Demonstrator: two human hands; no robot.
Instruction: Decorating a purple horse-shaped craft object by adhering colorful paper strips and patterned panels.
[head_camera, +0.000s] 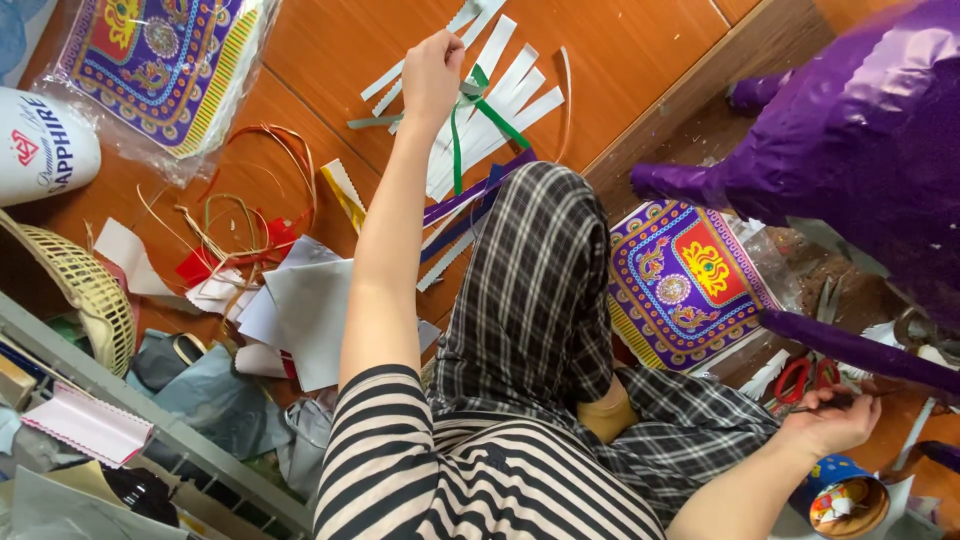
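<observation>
A fan of white paper strips lies spread on the orange-brown floor, with two narrow green strips crossing it and a dark purple strip running out beneath toward the person's knee. The strips are long, flat and straight-cut, overlapping at slight angles.

The left hand reaches far forward with the arm fully stretched, its grip closed, fingers curled down at the top of the pile, pinching the ends of the green strips where they meet the white ones.

The right hand stays low beside the body, palm turned up, its grip closed loosely around a thin dark stick-like tool; what kind of tool it is cannot be told. Just beyond it lie red-handled scissors, and a small blue pot sits below the wrist. A purple foil-covered figure stands to the right, next to a patterned purple sheet.
</observation>
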